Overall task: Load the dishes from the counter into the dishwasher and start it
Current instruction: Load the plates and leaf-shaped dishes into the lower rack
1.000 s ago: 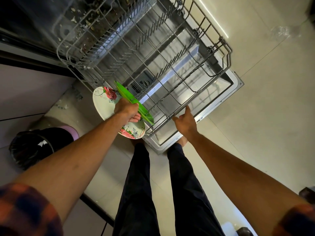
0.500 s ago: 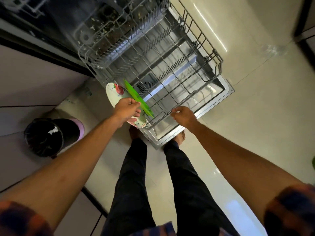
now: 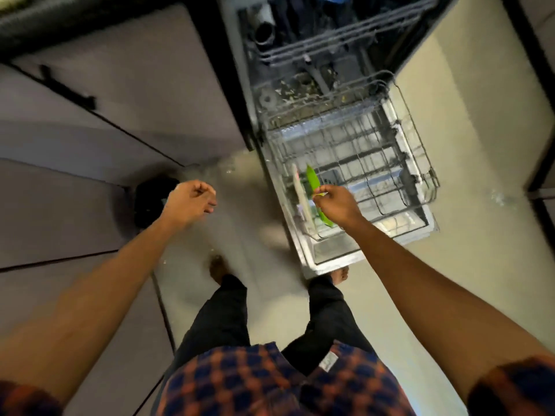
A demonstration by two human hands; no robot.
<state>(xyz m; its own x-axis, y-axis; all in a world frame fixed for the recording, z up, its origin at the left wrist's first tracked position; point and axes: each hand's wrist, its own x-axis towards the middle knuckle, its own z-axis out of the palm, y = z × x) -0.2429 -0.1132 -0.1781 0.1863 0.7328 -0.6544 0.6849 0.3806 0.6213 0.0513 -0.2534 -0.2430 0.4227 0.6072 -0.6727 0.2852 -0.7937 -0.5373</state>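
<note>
The lower dishwasher rack (image 3: 420, 163) is pulled out over the open door. A white floral plate (image 3: 300, 195) and a green plate (image 3: 312, 178) stand on edge side by side in the rack's near left corner. My right hand (image 3: 335, 204) rests over them with its fingertips pinched on the green plate's upper edge. My left hand (image 3: 192, 202) hangs over the floor to the left of the dishwasher, loosely curled and holding nothing. The frame is blurred by motion.
The open dishwasher door (image 3: 330, 258) juts out in front of my feet. The upper rack (image 3: 330, 43) sits inside the dark tub. A black bin (image 3: 148, 202) stands by the grey cabinet fronts (image 3: 90, 145) on the left. Tiled floor (image 3: 480, 280) lies to the right.
My left hand has let go of both plates and swung left; they now stand in the rack. My right hand moved from the rack's front rim to the green plate.
</note>
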